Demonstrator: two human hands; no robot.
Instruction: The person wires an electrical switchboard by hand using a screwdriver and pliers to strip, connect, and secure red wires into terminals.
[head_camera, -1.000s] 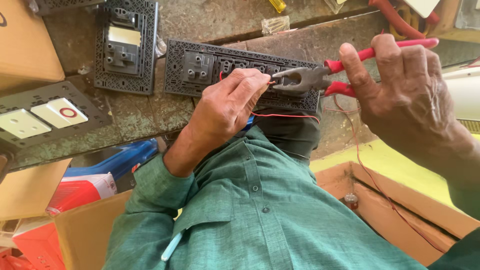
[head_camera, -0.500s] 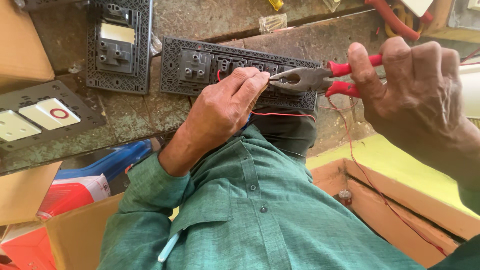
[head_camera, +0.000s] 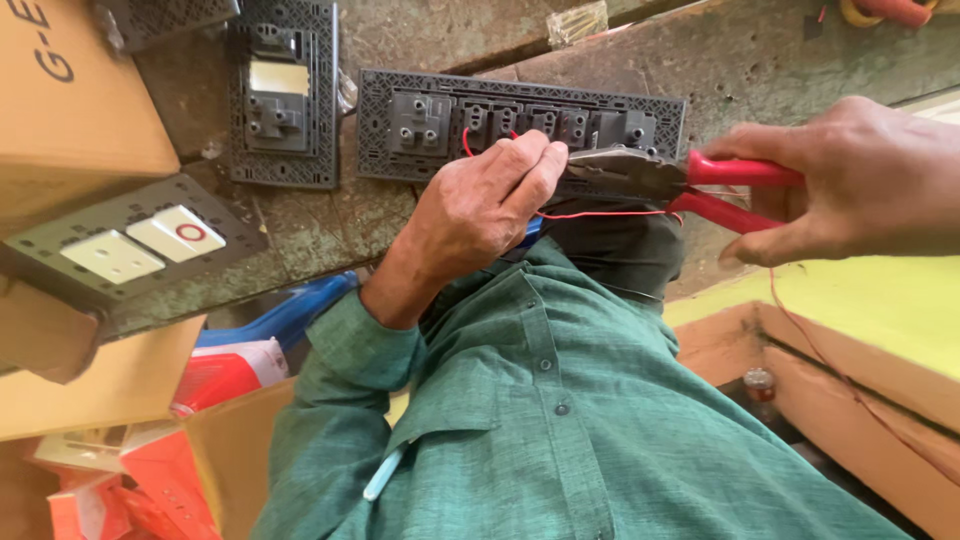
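Red-handled pliers (head_camera: 660, 180) gripped in right hand (head_camera: 850, 185); left hand (head_camera: 480, 205) pinches thin red wire (head_camera: 600, 213) at plier tips.

Single head-worn camera, looking steeply down over the green shirt front (head_camera: 560, 420) – close range, hands fill mid-frame, concrete bench (head_camera: 800, 70) across the top, cardboard boxes (head_camera: 70, 90) at left edge – no second view.

Electrical workshop: switch plates (head_camera: 520, 125), pliers (head_camera: 660, 180), cartons (head_camera: 75, 90).
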